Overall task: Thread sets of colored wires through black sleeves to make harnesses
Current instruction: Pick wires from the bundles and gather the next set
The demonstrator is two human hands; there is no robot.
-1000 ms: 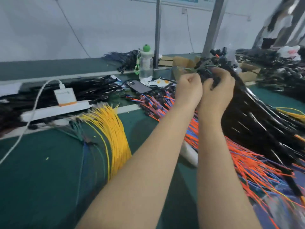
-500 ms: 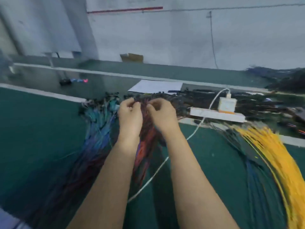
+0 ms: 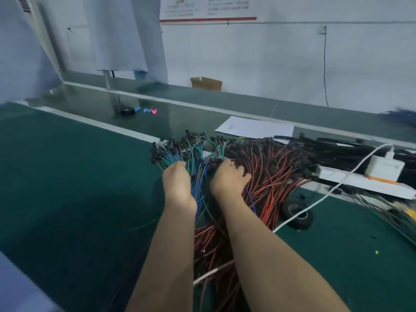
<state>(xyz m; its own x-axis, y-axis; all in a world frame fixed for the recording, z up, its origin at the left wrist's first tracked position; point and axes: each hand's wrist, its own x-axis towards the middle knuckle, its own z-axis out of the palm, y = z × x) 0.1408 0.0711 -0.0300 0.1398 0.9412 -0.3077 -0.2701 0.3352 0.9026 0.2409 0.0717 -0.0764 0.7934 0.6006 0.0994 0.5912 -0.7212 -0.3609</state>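
Note:
A fan of blue and green wires [image 3: 191,156] with black end caps lies on the green table mat, and beside it on the right a bigger fan of red wires [image 3: 272,176]. My left hand [image 3: 177,183] is curled into the blue and green bundle, its fingers hidden among the wires. My right hand [image 3: 227,179] is curled over wires at the seam between the two fans, fingertips on the red ones. A stack of black sleeves [image 3: 342,147] lies at the back right.
A roll of black tape [image 3: 297,213] sits right of my right arm, with a white cable [image 3: 315,200] across it leading to a white power strip [image 3: 364,181] and charger. Paper sheet [image 3: 254,129] and cardboard box [image 3: 206,83] are farther back. Yellow wires show at the right edge.
My view swung left from the orange and black pile to the blue, green and red wires. Both hands came down from chest height onto these bundles on the mat.

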